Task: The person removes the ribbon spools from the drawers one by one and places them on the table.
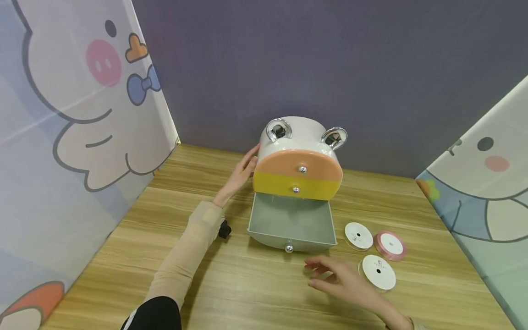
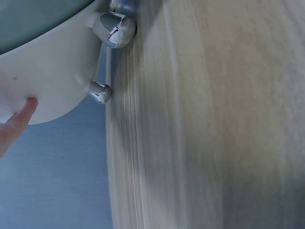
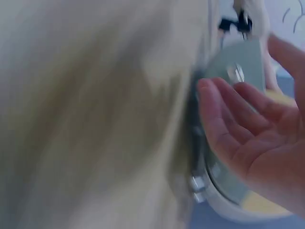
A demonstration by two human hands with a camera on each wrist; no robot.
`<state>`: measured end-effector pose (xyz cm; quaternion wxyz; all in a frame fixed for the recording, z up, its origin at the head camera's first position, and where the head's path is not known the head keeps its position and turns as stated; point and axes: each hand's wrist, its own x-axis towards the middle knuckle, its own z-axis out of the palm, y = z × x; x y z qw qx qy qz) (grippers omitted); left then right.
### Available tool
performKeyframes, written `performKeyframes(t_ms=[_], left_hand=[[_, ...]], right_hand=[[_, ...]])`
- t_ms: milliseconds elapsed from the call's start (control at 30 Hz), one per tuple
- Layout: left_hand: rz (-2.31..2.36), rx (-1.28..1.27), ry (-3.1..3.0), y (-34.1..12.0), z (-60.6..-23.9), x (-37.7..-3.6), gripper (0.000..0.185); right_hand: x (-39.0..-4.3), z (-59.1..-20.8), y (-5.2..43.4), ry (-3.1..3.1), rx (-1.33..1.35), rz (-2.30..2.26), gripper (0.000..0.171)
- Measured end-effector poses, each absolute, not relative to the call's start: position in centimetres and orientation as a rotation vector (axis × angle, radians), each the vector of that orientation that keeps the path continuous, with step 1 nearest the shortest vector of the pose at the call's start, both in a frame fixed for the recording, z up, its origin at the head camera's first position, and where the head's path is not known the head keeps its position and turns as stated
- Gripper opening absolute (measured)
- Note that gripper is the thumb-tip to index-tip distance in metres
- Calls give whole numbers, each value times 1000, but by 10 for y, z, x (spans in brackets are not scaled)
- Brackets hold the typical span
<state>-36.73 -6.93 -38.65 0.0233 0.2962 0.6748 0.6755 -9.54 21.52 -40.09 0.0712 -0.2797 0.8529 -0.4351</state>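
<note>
The drawer point(image 1: 290, 224) stands pulled out and empty at the box point(image 1: 298, 156) on the bench point(image 1: 247, 284); I steady the box with my flat left hand point(image 1: 243, 172), while my right hand point(image 1: 336, 277), its fingers point(image 1: 317, 265) loose and holding nothing, must, I think, next take the near spool point(image 1: 378, 272).

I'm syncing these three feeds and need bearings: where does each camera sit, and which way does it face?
Head: worn on the head, looking forward and down at the table, the drawer box, three ribbon spools; both forearms and hands show.
Left wrist: beside the box's white side, facing its silver knobs; one left fingertip shows.
Right wrist: low, blurred, facing the open drawer; the right hand shows.
Shared: all three see the box.
</note>
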Motion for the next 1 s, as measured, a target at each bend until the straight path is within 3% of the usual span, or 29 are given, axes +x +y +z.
performKeyframes(t_ms=[300,433,767,1000], left_hand=[[2108,926,2062,-70,-386,-368,52],[2103,916,2065,-70,-386,-368,53],[2093,865,2069,-70,-384,-368,52],[2090,880,2101,-69,-385,-368,51]], right_hand=[[-101,-411,166,1853,-156,-1825,56],[-109,-413,155,1692,32,-1946,52],[-123,-418,148,1374,193,-2143,31],[-127,-419,147,1261,230,-2244,26]])
